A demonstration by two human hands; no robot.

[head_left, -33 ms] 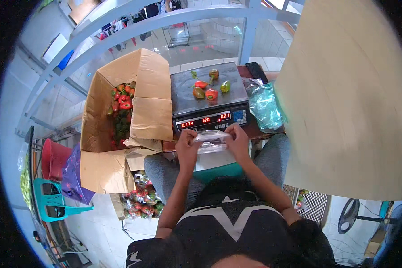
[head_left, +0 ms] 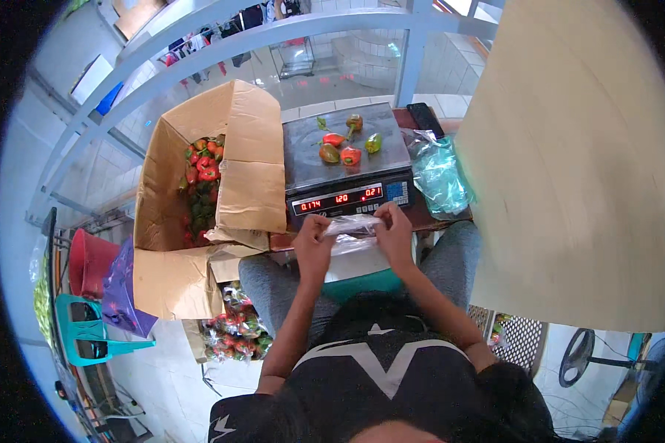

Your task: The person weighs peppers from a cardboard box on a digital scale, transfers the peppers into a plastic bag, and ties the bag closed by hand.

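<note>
A clear plastic bag [head_left: 353, 235] is stretched between my two hands, just in front of the scale. My left hand [head_left: 313, 242] pinches its left side, and my right hand [head_left: 394, 235] grips the right side with curled fingers. Several red, green and brownish peppers [head_left: 351, 156] lie loose on the metal pan of the digital scale [head_left: 303, 166], whose red display is lit. To the left stands an open cardboard box [head_left: 253, 170] with more red and green peppers [head_left: 207, 171] inside.
Right of the scale are a bundle of greenish plastic bags [head_left: 442, 177] and a black phone [head_left: 425, 118]. A large tan board [head_left: 569, 170] fills the right side. Bagged peppers [head_left: 236, 336] sit low on the left, near a teal stool [head_left: 81, 325]. Grey railings [head_left: 295, 33] run behind.
</note>
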